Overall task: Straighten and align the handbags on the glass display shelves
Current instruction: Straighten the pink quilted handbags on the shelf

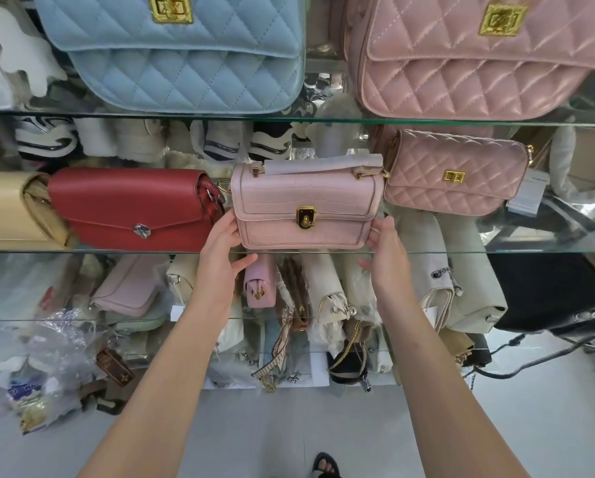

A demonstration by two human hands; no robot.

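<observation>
A small pale pink croc-textured handbag [306, 205] with a gold clasp and a paper-wrapped handle stands upright on the middle glass shelf [530, 244]. My left hand [222, 246] grips its lower left corner and my right hand [385, 250] grips its lower right corner. A red flap bag [130, 208] stands just to its left, next to a beige bag [9, 208]. A small pink quilted bag [456, 174] sits to its right, slightly tilted. On the upper shelf stand a large blue quilted bag [185, 53] and a large pink quilted bag [479, 56].
Below the middle shelf, lower glass shelves [30, 320] hold several wrapped and loose bags, chains and plastic packets. A black bag [551, 294] lies at the lower right. Shoes show behind the middle shelf. The grey floor and a sandalled foot [325, 465] are at the bottom.
</observation>
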